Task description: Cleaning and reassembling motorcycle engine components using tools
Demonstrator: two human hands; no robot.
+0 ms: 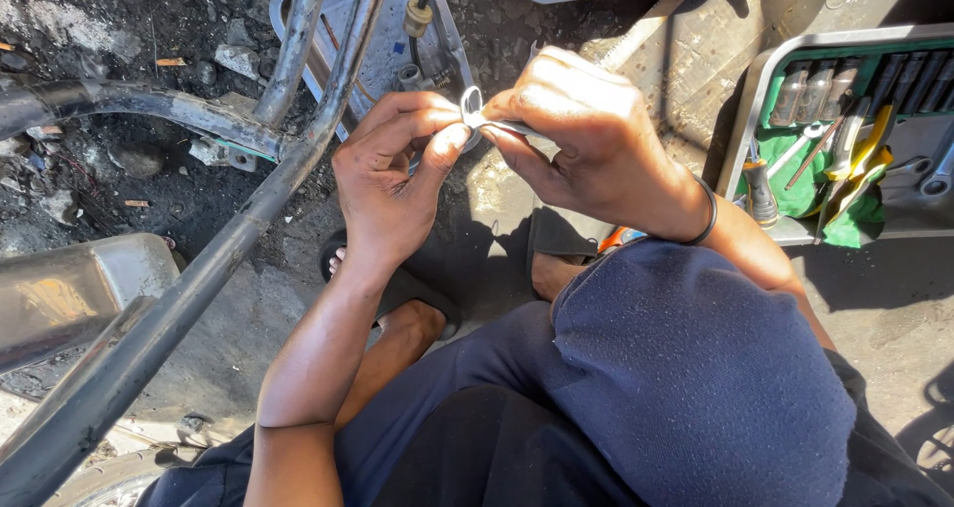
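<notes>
A dark blue cloth-covered knee (696,368) sits lowest in view. Above it, the left hand (393,184) and right hand (586,139) pinch fingers (447,144) shut on a small white looped plastic strip (477,112). At nine o'clock runs a grey metal frame tube (199,278); at three o'clock, a grey tool tray (855,129).
</notes>
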